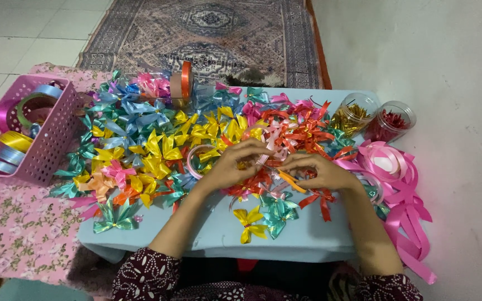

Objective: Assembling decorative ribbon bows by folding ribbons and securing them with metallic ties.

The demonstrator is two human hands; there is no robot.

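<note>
- Nearest the person, on the pale blue board (308, 237), lie a yellow bow (250, 223) and a teal bow (277, 214), both flat, just short of the hands.
- Between the hands sits a pale pink ribbon piece (268, 154), a short strip whose long axis runs from upper right down to lower left, over the heap of bows.
- Left hand (235, 164): fingers curled close together, tips pinching the pink strip's lower end.
- Right hand (316, 170): fingers bent and nearly closed, tips at the same strip; an orange ribbon strip (292, 181) shows just under them, though whether it is held I cannot tell.
- Beyond them, the pile of finished bows (157, 139) spreads across the board in yellow, blue, green, red and pink.
- At the left, a pink perforated basket (51, 142) holds ribbon rolls, purple, green, yellow and blue.
- At the far right, two clear jars (372, 117) stand side by side, one with gold pieces, one with red.
- Beside them, loose pink ribbon (403, 195) coils off the board's edge.
</note>
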